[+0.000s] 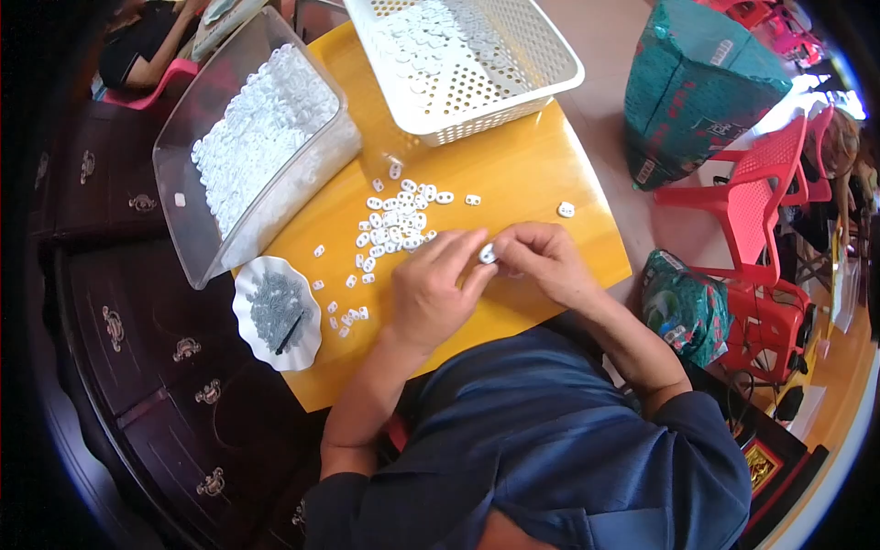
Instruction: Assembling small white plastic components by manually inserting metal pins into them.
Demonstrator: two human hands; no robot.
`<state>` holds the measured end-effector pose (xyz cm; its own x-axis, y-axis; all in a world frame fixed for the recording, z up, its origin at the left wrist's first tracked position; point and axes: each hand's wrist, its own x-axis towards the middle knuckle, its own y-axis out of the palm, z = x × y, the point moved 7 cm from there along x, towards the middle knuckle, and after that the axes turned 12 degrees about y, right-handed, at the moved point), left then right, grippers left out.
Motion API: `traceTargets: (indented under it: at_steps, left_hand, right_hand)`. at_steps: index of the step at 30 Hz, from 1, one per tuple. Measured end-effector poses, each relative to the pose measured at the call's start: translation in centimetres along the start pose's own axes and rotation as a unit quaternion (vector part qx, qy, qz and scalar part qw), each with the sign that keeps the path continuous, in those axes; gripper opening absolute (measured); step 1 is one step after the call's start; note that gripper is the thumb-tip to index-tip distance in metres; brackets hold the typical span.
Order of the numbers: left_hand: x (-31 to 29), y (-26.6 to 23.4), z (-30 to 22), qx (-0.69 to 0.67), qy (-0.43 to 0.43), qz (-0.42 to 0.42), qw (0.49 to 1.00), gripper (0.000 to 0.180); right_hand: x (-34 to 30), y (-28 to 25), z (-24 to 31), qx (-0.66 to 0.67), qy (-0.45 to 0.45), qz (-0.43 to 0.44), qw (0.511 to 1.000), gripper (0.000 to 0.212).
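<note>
While dark wooden drawers (156, 367) line the left side, a clear plastic bin (307, 170) heaped with small white pieces (261, 128) stands at the far left of the yellow tabletop (522, 183). Near its lower end sits a white scalloped bowl (251, 332) of small grey parts (272, 301), too fine to identify, with a slim black stick (291, 332) across them. Loose two-holed white pieces (396, 225) lie clustered mid-table, with a white perforated basket (495, 119) beyond them at the far side. The left hand (431, 289) has its thumb and forefinger closed about a white oval piece (487, 253), held just above the tabletop's near part. From the right, the right hand (545, 261) pinches that same piece between thumb and forefinger, its other fingers curled. Farther right are a lone white piece (566, 210), a large green bag (692, 96) and a red plastic chair (770, 165).
</note>
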<state>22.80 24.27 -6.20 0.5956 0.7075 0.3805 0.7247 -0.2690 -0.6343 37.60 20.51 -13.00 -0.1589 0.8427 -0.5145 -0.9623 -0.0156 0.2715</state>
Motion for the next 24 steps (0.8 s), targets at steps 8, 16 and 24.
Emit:
traceTargets:
  at_steps: [8, 16, 24]
  left_hand:
    - [-5.6, -2.8, 5.0, 0.047, -0.048, 0.052, 0.996, 0.02]
    - [-6.5, -2.0, 4.5, 0.129, -0.003, 0.08, 0.988, 0.012]
    - [-6.6, -0.6, 4.2, 0.139, 0.029, 0.112, 0.984, 0.011]
  right_hand:
    - [-0.8, -1.5, 5.1, -0.47, -0.057, -0.162, 0.866, 0.026]
    - [0.0, -0.8, 4.5, -0.604, -0.09, -0.237, 0.755, 0.022]
    - [-4.2, 10.1, 4.3, -0.033, 0.005, 0.234, 0.972, 0.015]
